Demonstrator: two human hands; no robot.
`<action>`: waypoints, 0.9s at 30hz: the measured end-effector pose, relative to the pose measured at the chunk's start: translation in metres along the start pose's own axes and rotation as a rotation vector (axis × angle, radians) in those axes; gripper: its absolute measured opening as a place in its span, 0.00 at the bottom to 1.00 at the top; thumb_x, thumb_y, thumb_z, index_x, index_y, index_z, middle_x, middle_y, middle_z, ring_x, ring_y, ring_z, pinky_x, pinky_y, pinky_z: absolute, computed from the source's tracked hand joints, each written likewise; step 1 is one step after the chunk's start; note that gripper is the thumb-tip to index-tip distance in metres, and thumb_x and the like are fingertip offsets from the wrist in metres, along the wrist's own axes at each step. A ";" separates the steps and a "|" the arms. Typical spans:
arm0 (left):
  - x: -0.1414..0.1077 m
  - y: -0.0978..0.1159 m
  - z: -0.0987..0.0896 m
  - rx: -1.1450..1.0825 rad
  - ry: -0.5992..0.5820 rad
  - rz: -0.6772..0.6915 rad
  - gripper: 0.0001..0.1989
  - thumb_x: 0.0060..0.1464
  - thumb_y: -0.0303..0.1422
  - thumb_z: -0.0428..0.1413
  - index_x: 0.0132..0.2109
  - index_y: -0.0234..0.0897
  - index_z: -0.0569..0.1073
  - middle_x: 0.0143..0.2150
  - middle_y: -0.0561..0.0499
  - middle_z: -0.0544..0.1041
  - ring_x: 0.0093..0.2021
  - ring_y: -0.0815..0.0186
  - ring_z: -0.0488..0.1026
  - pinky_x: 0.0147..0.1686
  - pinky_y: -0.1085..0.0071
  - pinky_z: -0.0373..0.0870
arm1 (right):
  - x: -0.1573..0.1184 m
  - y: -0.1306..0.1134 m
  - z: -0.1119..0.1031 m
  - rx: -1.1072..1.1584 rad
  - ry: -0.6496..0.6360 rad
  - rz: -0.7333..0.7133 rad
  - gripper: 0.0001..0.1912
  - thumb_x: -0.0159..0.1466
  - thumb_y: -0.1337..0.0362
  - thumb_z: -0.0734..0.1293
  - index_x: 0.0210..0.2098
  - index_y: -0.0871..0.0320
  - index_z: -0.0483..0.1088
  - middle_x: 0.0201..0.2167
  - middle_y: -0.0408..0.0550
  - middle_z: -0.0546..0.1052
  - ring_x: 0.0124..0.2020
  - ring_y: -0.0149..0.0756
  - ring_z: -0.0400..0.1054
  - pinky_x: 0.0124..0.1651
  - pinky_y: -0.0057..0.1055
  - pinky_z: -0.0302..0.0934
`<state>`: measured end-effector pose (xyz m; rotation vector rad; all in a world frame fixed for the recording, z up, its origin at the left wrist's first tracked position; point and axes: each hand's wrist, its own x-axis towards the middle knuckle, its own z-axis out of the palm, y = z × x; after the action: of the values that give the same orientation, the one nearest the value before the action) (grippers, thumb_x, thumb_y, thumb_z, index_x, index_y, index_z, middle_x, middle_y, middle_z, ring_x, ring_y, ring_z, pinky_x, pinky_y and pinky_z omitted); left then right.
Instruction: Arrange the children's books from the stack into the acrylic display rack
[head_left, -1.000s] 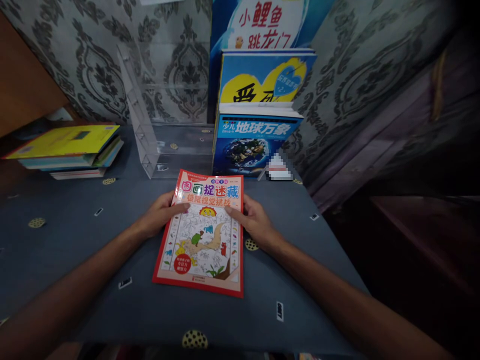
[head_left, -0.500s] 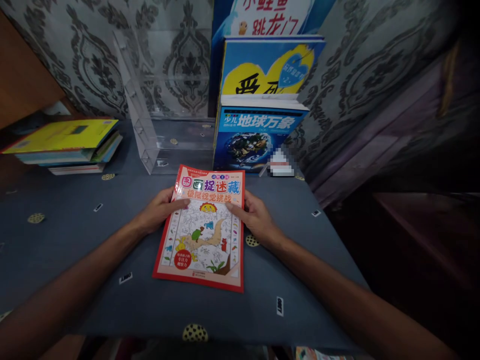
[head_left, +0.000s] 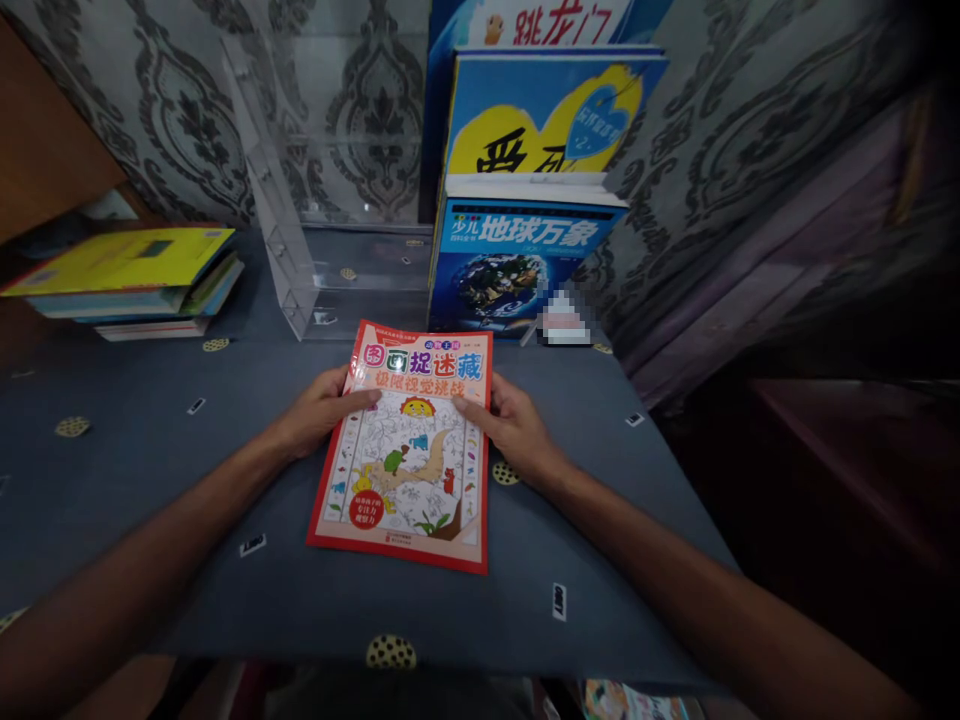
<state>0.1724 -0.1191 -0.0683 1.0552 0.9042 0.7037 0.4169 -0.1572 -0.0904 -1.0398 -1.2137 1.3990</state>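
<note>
Between my hands is a red-bordered picture book (head_left: pixel 409 470), cover up, with Chinese lettering, a sun and cartoon animals on a line drawing. My left hand (head_left: pixel 319 410) grips its left edge, thumb on the cover and fingers tucked underneath. On the opposite edge my right hand (head_left: pixel 517 420) holds it the same way, its thumb pressing near the title. The book's upper end tilts toward the stand; whether its lower edge touches the table I cannot tell. Behind it, a clear acrylic book stand (head_left: pixel 277 200) carries a blue globe-covered book (head_left: pixel 502 285) on its right side.
A blue and yellow book (head_left: pixel 480 110) and a taller blue book (head_left: pixel 559 25) stand in the tiers behind. At the left lies a stack of books (head_left: pixel 142 265) with a yellow one on top. The dark patterned tablecloth (head_left: pixel 187 490) drops off at the front and right.
The view has shifted slightly, so the stand's books sit a little higher in the picture. Both hands keep the same hold on the picture book.
</note>
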 end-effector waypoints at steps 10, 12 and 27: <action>0.000 0.000 -0.001 0.002 0.025 -0.019 0.22 0.51 0.32 0.65 0.53 0.33 0.73 0.41 0.44 0.84 0.38 0.58 0.83 0.38 0.65 0.80 | -0.001 -0.002 0.002 0.002 0.009 0.017 0.23 0.57 0.51 0.75 0.47 0.53 0.69 0.50 0.49 0.81 0.47 0.47 0.77 0.55 0.53 0.72; 0.000 0.000 -0.001 0.006 0.018 -0.018 0.22 0.51 0.32 0.65 0.54 0.34 0.73 0.41 0.44 0.84 0.38 0.57 0.83 0.39 0.64 0.80 | -0.001 -0.002 0.002 0.007 0.006 0.013 0.23 0.57 0.51 0.75 0.47 0.52 0.69 0.50 0.48 0.80 0.47 0.47 0.77 0.56 0.54 0.71; -0.002 -0.001 -0.002 0.012 -0.002 0.004 0.28 0.49 0.34 0.67 0.56 0.34 0.72 0.45 0.42 0.83 0.40 0.55 0.83 0.40 0.63 0.80 | -0.002 -0.002 0.003 0.066 -0.007 0.017 0.22 0.57 0.54 0.75 0.47 0.52 0.69 0.50 0.49 0.80 0.49 0.48 0.76 0.57 0.54 0.70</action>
<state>0.1694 -0.1197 -0.0688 1.0688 0.9056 0.7009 0.4142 -0.1595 -0.0879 -1.0022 -1.1589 1.4475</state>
